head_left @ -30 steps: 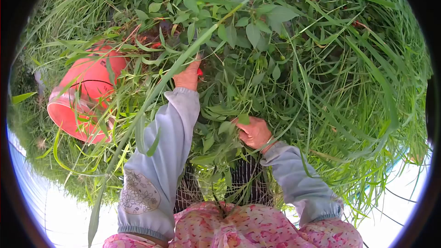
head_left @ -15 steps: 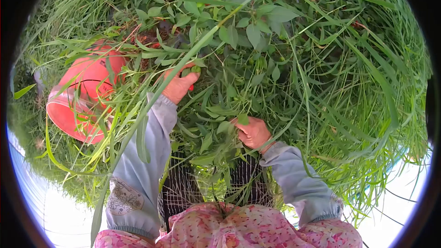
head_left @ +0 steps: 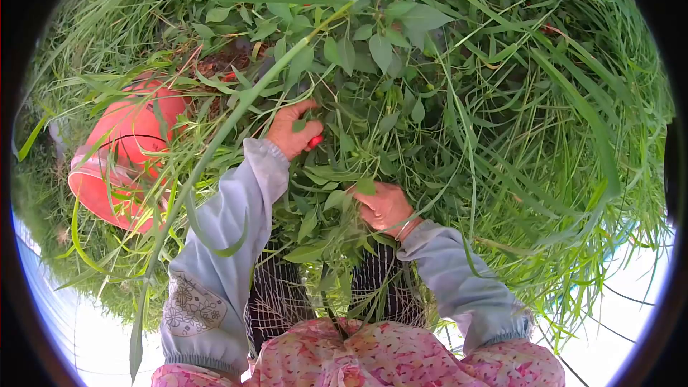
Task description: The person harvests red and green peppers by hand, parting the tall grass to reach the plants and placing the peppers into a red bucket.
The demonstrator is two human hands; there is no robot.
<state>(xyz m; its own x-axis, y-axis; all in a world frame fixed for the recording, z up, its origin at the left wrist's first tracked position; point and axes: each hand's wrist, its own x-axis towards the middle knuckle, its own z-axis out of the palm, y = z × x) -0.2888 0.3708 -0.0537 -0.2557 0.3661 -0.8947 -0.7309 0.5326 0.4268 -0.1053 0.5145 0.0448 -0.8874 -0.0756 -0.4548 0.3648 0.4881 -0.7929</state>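
Note:
My left hand [head_left: 292, 131] is in the pepper plants [head_left: 383, 50], its fingers curled. A small red pepper [head_left: 314, 141] shows at the thumb side of this hand, seemingly held there; most of it is hidden. Lower and to the right, my right hand [head_left: 385, 209] is closed among leaves and stems. Its fingertips are covered by foliage, so what they grip cannot be made out. A green leaf [head_left: 365, 186] lies over the right fingers.
A coral-red bucket [head_left: 107, 190] lies tipped in the grass at the left, its mouth facing me. Long grass blades [head_left: 251, 93] cross in front of my left arm. Tall grass [head_left: 609, 136] grows thickly at the right. My knees in dark netted trousers [head_left: 279, 290] are below.
My left hand has moved right and slightly down, with the red pepper beside its thumb. My right hand has shifted slightly left and stays closed among the leaves.

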